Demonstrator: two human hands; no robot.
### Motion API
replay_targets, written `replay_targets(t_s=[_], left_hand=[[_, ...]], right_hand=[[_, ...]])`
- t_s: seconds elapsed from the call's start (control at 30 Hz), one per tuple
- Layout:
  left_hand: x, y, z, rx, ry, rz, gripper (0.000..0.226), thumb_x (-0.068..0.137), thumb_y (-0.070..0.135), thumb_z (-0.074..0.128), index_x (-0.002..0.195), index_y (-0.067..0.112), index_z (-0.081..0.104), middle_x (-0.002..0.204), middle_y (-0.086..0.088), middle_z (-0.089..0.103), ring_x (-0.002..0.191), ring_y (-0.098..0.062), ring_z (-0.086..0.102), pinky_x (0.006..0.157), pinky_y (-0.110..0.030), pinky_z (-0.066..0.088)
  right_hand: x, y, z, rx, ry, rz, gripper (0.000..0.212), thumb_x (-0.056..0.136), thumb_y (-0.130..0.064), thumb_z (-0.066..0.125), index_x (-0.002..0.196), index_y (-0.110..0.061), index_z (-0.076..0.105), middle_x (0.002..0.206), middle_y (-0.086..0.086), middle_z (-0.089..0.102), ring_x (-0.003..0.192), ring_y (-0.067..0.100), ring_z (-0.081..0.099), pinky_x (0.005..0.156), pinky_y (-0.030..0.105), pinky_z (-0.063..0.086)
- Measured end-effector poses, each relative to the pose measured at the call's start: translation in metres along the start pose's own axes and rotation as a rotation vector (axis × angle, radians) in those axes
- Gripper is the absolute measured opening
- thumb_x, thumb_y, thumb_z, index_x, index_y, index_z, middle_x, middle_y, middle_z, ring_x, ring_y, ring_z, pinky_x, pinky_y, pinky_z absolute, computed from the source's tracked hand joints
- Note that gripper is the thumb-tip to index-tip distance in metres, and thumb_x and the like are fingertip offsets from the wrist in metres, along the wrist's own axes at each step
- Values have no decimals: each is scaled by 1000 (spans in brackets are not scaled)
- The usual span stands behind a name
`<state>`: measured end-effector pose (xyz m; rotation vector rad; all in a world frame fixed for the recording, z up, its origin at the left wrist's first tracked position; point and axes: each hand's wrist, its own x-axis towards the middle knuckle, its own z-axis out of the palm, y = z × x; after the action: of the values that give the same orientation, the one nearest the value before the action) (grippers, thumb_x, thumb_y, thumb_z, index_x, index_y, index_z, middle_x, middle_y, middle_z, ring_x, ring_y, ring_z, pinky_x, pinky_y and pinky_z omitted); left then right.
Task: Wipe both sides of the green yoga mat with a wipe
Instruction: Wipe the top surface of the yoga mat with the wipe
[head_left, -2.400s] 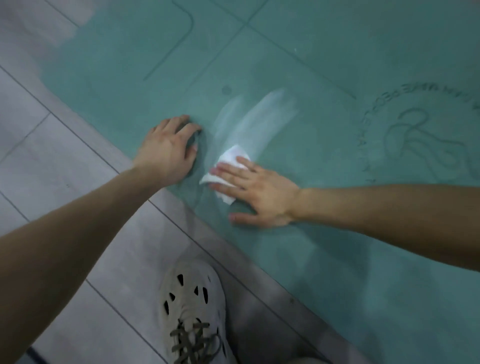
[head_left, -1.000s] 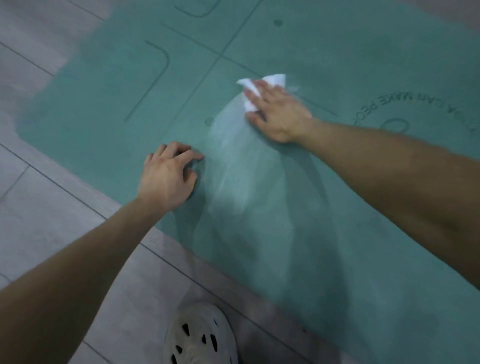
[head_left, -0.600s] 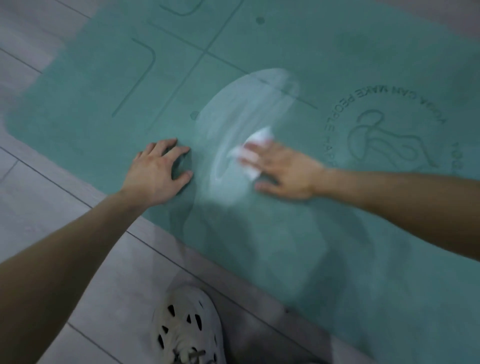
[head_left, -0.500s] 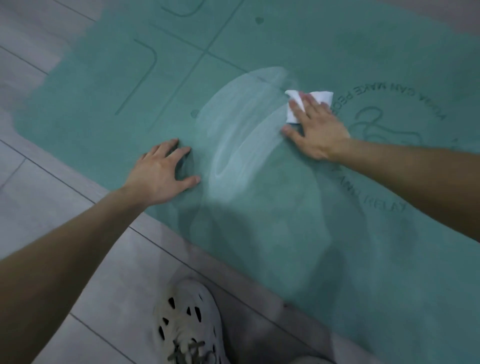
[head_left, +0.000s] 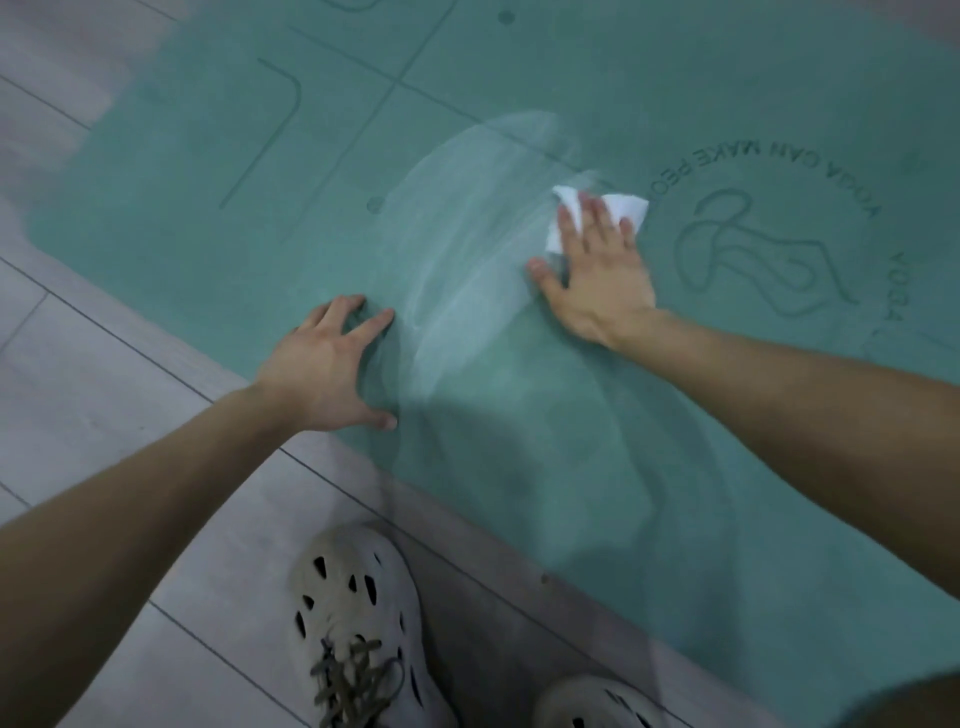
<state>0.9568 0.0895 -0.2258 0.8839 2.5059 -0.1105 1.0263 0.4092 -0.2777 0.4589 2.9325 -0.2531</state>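
Observation:
The green yoga mat (head_left: 519, 93) lies flat on the floor, printed side up, with embossed lines and a round logo at the right. A pale wet streak curves across its middle. My right hand (head_left: 597, 275) lies flat with straight fingers on a white wipe (head_left: 626, 205), pressing it onto the mat just left of the logo. My left hand (head_left: 327, 371) rests with spread fingers on the mat near its front edge, holding nothing.
Grey floor tiles (head_left: 78, 364) border the mat at the left and front. My two pale perforated shoes (head_left: 358, 623) stand on the tiles just in front of the mat's near edge.
My right hand has swept the wipe back and forth across the mat, leaving a wider wet arc; it now sits slightly lower than half a second ago. My left hand has stayed in place.

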Motion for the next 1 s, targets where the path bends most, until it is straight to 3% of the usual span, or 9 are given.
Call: replay_targets(t_s=[0.13, 0.2, 0.33, 0.4, 0.6, 0.73, 0.8, 0.87, 1.0], left_hand=[[0, 1, -1, 20, 6, -2, 141, 45, 89, 79, 164, 41, 19, 166, 0, 19, 152, -30, 27, 117, -52, 42], [-1, 1, 0, 25, 9, -8, 141, 45, 90, 78, 164, 41, 19, 166, 0, 19, 152, -30, 27, 116, -52, 43], [-3, 3, 0, 16, -10, -5, 140, 49, 87, 81, 165, 40, 16, 168, 0, 16, 154, -30, 24, 119, -52, 40], [-4, 4, 0, 14, -14, -5, 141, 49, 87, 81, 165, 40, 16, 168, -1, 15, 155, -30, 23, 120, -52, 39], [-3, 5, -2, 16, -9, -23, 142, 46, 89, 78, 164, 41, 17, 167, -1, 17, 153, -32, 26, 117, -55, 42], [-5, 4, 1, 19, -26, -34, 142, 51, 87, 81, 166, 41, 11, 169, 0, 12, 156, -31, 20, 119, -55, 39], [-5, 6, 1, 17, -34, -33, 142, 52, 86, 82, 167, 41, 10, 170, 1, 10, 157, -31, 19, 121, -55, 37], [-4, 7, 0, 14, -32, -33, 142, 52, 85, 82, 166, 42, 11, 170, 1, 10, 156, -31, 19, 121, -55, 37], [-2, 7, 2, 25, -32, -27, 142, 51, 86, 82, 166, 41, 12, 170, -1, 14, 156, -31, 21, 121, -54, 37]], right_hand=[[-79, -59, 32, -61, -120, -741, 79, 107, -67, 28, 170, -22, 16, 178, 5, 10, 165, 22, 0, 133, 49, 1], [-70, -39, 25, -116, -103, -889, 74, 109, -62, 29, 170, -25, 13, 178, 0, 9, 165, 19, 1, 133, 45, 0], [-4, 46, -9, -29, -3, -56, 83, 104, -67, 10, 170, -17, 9, 178, 7, 3, 165, 24, 1, 133, 49, 3], [-14, 42, -7, -7, 11, 54, 88, 104, -71, 12, 170, -14, 10, 178, 9, 3, 165, 24, -1, 132, 53, 5], [-113, -42, 27, -65, -163, -949, 77, 107, -65, 33, 170, -26, 15, 178, 2, 13, 165, 20, 4, 134, 44, 3], [-40, 46, -1, -14, -24, -107, 84, 105, -72, 17, 170, -20, 10, 179, 4, 3, 165, 20, -3, 133, 49, 5], [-39, 57, -3, -15, -16, 65, 92, 101, -77, 13, 170, -17, 8, 178, 6, -1, 164, 19, -7, 133, 48, -1], [-65, 18, 8, -10, -19, -95, 92, 102, -77, 15, 170, -16, 8, 178, 8, 1, 164, 22, -7, 133, 50, -1], [-132, -44, 34, -69, -161, -866, 79, 106, -67, 29, 171, -25, 10, 178, 2, 9, 165, 19, -2, 133, 47, -1]])
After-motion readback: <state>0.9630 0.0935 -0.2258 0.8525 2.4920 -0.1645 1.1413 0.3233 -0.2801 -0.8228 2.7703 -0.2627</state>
